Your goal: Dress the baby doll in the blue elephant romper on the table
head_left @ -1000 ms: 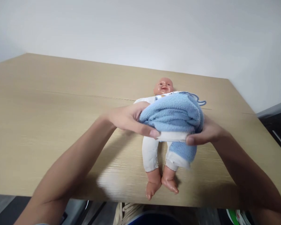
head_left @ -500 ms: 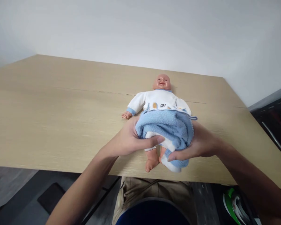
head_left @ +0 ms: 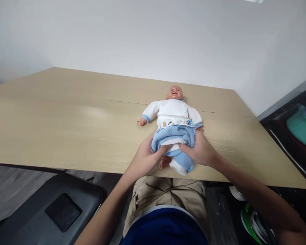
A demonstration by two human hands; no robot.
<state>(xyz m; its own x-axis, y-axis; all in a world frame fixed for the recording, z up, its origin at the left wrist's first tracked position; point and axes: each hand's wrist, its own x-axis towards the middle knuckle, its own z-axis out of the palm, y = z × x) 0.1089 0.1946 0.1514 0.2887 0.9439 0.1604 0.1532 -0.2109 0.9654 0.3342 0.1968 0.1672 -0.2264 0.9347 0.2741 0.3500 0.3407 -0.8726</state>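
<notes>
A baby doll point(head_left: 172, 108) in a white top with blue cuffs lies on its back, head toward the wall. Over its lower body is a bunched blue and white fleecy garment point(head_left: 180, 132), with a printed strip along its far edge. My left hand point(head_left: 149, 153) is closed on the garment's left side, thumb tucked into the folds. On the right side my right hand point(head_left: 202, 148) grips the same cloth, its thumb also pressed into the opening. One blue leg of the garment with a white end hangs toward me. A bare doll foot shows beside it; the other foot is hidden.
The wooden table point(head_left: 79, 136) meets a white wall at the back. A black chair point(head_left: 40, 207) with a dark phone point(head_left: 63, 211) on it stands at the lower left. A dark rack at the right holds a teal container point(head_left: 303, 126).
The garment has shifted toward the table's front edge and away from the doll's chest, showing more of the white top. Both thumbs have come closer together in the folds.
</notes>
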